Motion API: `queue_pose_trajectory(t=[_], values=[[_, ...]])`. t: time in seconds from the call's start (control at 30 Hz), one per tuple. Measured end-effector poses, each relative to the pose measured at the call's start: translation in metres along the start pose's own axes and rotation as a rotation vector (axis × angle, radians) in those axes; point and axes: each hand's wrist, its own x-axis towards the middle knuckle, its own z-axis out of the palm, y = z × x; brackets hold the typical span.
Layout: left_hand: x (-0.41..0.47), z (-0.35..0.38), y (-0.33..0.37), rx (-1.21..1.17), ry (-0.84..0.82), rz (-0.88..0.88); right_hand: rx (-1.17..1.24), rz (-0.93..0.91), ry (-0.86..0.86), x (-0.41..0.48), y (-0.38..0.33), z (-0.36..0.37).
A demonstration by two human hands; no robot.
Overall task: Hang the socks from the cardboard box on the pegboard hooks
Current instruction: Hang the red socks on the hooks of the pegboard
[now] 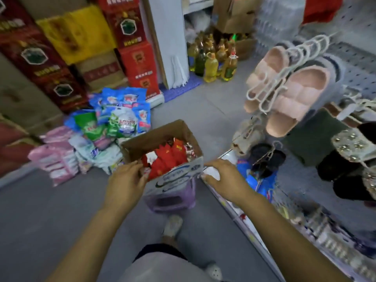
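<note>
Our left hand (127,178) curls its fingers over the near left rim of the box (175,178). Our right hand (221,176) pinches the near right corner, thumb under, fingers on top. The box sits on a purple stool (173,202), with red socks (166,157) inside. Blue print on its front is too blurry to read. A shelf (262,252) edge runs just right of the box. Slippers (293,98) hang on the pegboard (362,58) above. Bare floor (50,210) lies open to the left.
</note>
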Motion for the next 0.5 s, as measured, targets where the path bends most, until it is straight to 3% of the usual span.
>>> queue_pose_trajectory(t=[0.23, 0.5], values=[[0.020, 0.042, -0.082, -0.021, -0.138, -0.196, 0.015, 0.136, -0.167, 0.082, -0.009, 0.075], [0.091, 0.106, -0.103, -0.262, -0.417, -0.199, 0.142, 0.409, -0.084, 0.175, -0.001, 0.117]])
